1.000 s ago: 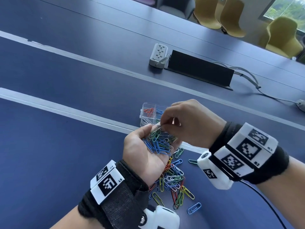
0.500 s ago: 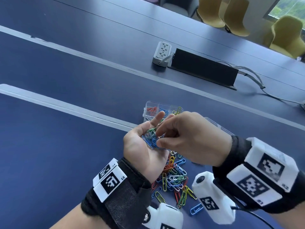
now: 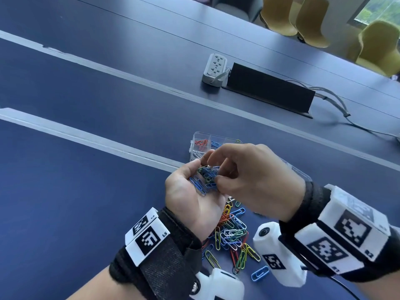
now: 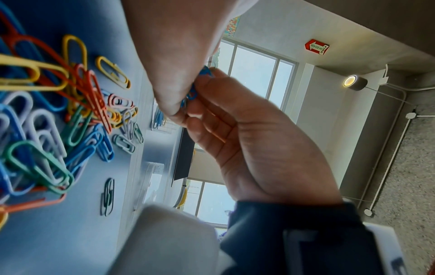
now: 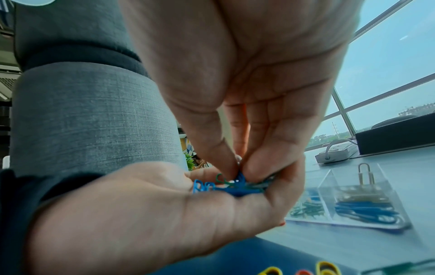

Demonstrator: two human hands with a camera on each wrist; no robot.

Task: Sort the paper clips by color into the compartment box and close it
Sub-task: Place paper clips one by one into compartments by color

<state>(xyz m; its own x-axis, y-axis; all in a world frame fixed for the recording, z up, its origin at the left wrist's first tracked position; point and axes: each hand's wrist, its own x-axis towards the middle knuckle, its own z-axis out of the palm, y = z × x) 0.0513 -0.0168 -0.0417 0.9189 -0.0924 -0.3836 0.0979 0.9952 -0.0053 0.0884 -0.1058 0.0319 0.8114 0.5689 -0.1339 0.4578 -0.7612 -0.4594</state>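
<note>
Blue and green paper clips (image 3: 205,179) fill my left hand (image 3: 192,198), palm up and cupped around them, above the table (image 3: 86,191). My right hand (image 3: 255,180) reaches in from the right, thumb and fingertips (image 5: 256,167) pinched on a blue clip in that handful. Below both wrists the mixed pile of clips (image 3: 232,237) lies loose on the table. Just beyond my hands sits the clear compartment box (image 3: 195,148), open, with red, blue and green clips in separate sections.
</note>
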